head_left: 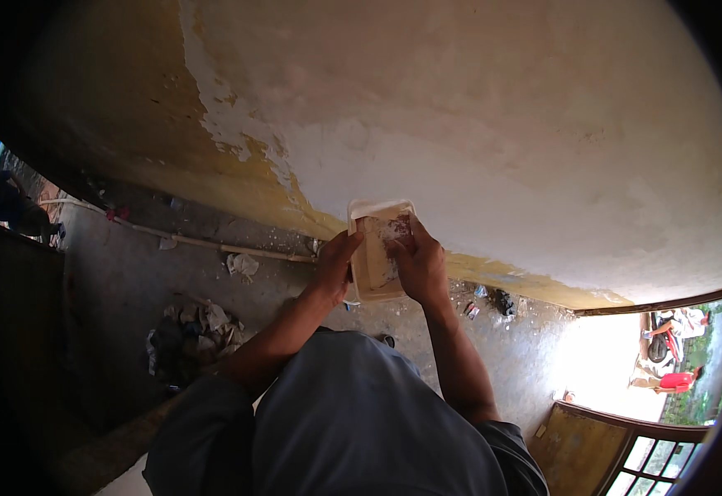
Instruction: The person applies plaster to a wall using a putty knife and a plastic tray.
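A pale, see-through rectangular plastic container (377,288) is held up in front of my body, close to the wall. Brownish and whitish residue shows inside it. My left hand (339,263) is closed on its left side, the thumb lying along the rim. On the right side my right hand (424,266) grips the container, its thumb reaching over the edge into the inside. The fingers behind and under the container are mostly hidden.
A wall (477,157) with pale patches over peeling yellow paint rises ahead. Along its foot lie a long pole (237,250) and scraps of debris. A heap of crumpled rubbish (196,335) sits on the floor at left. Right, a bright doorway (605,355) shows people outside.
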### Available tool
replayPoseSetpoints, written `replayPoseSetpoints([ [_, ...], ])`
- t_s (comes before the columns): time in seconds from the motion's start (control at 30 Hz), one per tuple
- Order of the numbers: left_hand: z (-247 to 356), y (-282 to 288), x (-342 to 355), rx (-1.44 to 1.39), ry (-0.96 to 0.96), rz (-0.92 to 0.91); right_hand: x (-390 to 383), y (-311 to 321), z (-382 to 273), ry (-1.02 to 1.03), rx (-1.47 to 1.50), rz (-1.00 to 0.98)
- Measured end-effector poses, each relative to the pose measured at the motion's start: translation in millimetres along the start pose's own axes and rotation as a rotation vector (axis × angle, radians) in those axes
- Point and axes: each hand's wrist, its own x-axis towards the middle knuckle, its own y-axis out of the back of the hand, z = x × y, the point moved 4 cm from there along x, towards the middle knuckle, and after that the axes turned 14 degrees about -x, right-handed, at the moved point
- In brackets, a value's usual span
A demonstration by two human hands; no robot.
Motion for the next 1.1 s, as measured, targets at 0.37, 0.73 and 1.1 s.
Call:
replayPoseSetpoints([
  [0.37, 6, 17, 7, -0.008, 0.041, -0.002, 13, 28, 37, -0.045, 0.402, 0.074],
  [0.73, 0, -3, 20, -0.121, 0.039, 0.029, 2, 52, 75, -0.315, 1.146, -0.012],
  [1.1, 2, -8, 2, -0.058, 0.049, 0.034, 19, 187, 172, -0.174, 1.236, 0.626],
])
